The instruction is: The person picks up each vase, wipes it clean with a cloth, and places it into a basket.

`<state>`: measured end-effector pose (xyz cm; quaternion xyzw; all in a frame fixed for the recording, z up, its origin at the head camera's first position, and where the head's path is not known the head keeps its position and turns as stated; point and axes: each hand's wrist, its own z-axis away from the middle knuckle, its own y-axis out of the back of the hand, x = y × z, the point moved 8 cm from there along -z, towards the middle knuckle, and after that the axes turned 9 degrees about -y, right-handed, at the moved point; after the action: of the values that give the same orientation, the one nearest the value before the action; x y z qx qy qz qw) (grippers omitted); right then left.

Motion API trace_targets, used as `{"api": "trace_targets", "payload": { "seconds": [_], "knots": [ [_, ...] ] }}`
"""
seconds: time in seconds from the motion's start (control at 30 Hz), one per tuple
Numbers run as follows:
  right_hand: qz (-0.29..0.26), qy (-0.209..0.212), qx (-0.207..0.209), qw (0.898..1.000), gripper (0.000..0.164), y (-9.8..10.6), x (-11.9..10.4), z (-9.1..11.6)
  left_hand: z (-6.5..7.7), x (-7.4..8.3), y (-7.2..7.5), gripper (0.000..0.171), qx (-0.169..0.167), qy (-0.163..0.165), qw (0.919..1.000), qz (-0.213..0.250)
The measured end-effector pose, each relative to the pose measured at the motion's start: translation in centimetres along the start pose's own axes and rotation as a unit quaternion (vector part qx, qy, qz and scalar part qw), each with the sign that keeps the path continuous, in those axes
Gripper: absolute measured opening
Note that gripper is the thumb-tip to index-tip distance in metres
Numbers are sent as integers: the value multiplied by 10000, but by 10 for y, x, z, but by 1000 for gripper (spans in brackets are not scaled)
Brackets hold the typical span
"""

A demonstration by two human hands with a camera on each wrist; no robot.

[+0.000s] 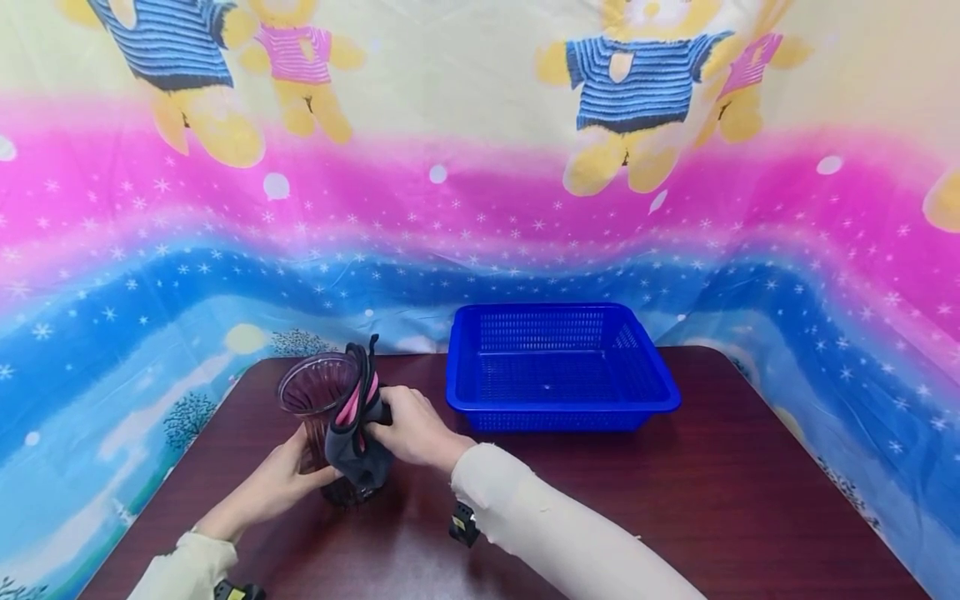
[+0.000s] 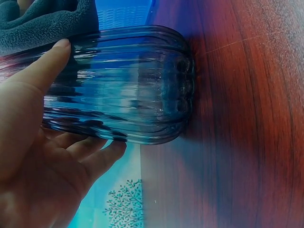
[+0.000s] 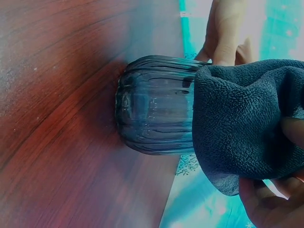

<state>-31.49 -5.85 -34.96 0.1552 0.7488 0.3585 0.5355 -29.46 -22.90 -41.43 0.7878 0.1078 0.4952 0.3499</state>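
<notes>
A clear ribbed glass vase (image 1: 311, 425) with a flared, purplish rim stands upright at the left of the table. My left hand (image 1: 270, 483) grips its side, thumb on one face and fingers round the other, as the left wrist view shows on the vase's body (image 2: 123, 90). A dark grey cloth (image 1: 358, 457) with pink and black folds hangs over the vase's right side. My right hand (image 1: 420, 429) pinches this cloth near the rim. Fuzzy towelling of the cloth (image 3: 232, 128) covers the upper vase in the right wrist view, hiding that part of the glass.
A blue plastic basket (image 1: 562, 408) with perforated sides sits at the back of the dark wood table (image 1: 675, 500), right of the vase. Behind the table hangs a printed curtain (image 1: 480, 217) with bears and snowflakes.
</notes>
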Motion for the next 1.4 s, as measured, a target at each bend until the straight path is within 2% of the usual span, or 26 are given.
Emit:
{"api": "trace_targets", "payload": {
  "seconds": [0.53,0.87,1.03,1.4],
  "knots": [
    [276,-41,-37,9996,10,-8,10,2,2,-1,-2,79,58,41,10000,-13],
    [355,-160,-96,9992,10,-16,22,4,2,0,-1,82,57,88,9999,-71],
    [403,-148,-132,9990,10,-19,28,4,0,1,-1,80,60,7,9999,-153],
    [389,-339,-260,9983,10,-32,46,6,-1,-1,-1,80,16,113,9996,-273]
  ]
}}
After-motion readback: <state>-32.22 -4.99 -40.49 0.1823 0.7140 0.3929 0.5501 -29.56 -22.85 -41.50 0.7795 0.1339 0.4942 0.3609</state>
